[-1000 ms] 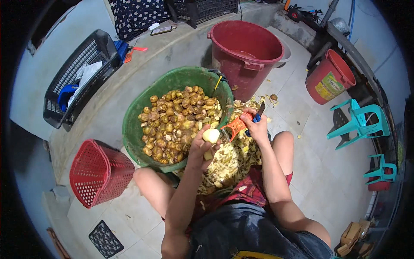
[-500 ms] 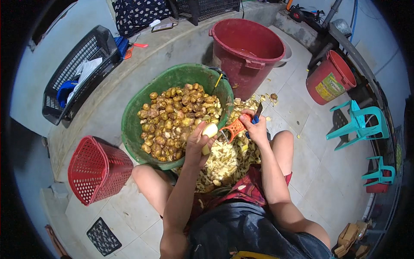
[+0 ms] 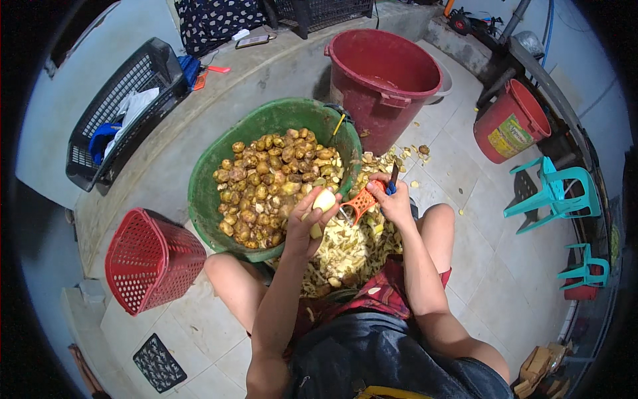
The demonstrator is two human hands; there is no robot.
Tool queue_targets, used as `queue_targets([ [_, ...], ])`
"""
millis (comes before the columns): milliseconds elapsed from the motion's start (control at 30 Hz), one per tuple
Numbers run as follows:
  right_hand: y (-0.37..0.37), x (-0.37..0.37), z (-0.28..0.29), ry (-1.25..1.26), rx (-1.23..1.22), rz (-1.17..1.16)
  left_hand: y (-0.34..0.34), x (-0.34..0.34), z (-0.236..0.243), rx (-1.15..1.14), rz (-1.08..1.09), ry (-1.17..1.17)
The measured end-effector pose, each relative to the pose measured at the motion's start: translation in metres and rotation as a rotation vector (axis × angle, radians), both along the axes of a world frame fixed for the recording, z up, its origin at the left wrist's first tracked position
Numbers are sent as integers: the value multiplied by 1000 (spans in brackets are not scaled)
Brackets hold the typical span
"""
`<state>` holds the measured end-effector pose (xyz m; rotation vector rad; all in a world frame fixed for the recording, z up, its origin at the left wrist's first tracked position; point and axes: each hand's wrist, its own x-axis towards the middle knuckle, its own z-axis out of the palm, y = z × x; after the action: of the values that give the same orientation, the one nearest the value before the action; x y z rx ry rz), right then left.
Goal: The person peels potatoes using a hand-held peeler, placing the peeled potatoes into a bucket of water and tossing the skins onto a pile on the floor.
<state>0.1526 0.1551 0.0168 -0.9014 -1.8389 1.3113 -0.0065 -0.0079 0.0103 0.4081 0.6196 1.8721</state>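
My left hand (image 3: 306, 225) is closed around a peeled, pale yellow potato (image 3: 324, 200). Just to its right, my right hand (image 3: 397, 205) grips an orange peeler (image 3: 363, 201) whose metal end points at the potato, with a small gap visible between. The same hand also keeps a knife (image 3: 394, 175), blue at the handle, with its dark blade pointing up and away. Beyond my left hand, a large green tub (image 3: 201, 209) holds many brown unpeeled potatoes (image 3: 262, 179). Below both hands, peelings (image 3: 352, 249) lie heaped between my legs.
A tall dark-red bin (image 3: 372, 110) stands behind the tub, and a smaller red bucket (image 3: 512, 123) at the far right. Teal plastic stools (image 3: 555, 189) are on the right. A red perforated basket (image 3: 156, 259) sits at the left; a black crate (image 3: 126, 110) rests on the ledge.
The peeler has turned slightly in my right hand, and the knife blade leans a little more to the left. My left hand keeps its hold on the potato, almost unmoved.
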Motion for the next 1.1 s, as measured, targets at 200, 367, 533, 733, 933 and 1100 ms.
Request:
queue_targets([
  [200, 13, 1, -10, -15, 64, -69, 2, -2, -17, -22, 98, 86],
  [367, 13, 1, -9, -15, -6, -63, 4, -3, -25, -49, 152, 154],
  [533, 7, -2, -1, -4, 7, -44, 3, -6, -25, -80, 104, 104],
  [733, 7, 0, 4, 11, -53, -35, 6, -11, -27, -83, 76, -17],
  [933, 18, 14, -2, -6, -29, -60, 11, -10, -34, -105, 105, -70],
  [1100, 25, 27, 4, 78, 37, -118, 19, 6, -79, -321, 138, -112],
])
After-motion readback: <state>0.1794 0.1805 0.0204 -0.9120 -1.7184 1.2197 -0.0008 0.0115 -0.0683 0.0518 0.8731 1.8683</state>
